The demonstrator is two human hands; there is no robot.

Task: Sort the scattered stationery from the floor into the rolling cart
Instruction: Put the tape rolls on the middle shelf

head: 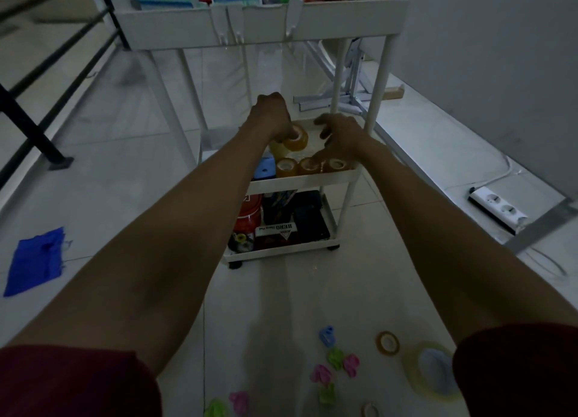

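Amber tape roll [297, 139] sits on the middle shelf [300, 179] of the white rolling cart [312, 25], my left hand [272, 116] curled round it. My right hand [344, 138] hovers bent-fingered over three small rolls [312, 165]; whether it pinches one I cannot tell. More tape [387, 342] and coloured clips [336, 357] lie on the floor [125, 166]. Rolls look light, stiff, smooth: I'd grip the rim or hook the core. A bottom-shelf box [275, 229] reads "HERO"

Dark red short sleeves [75, 382] on both arms; forearms [175, 254] bare.
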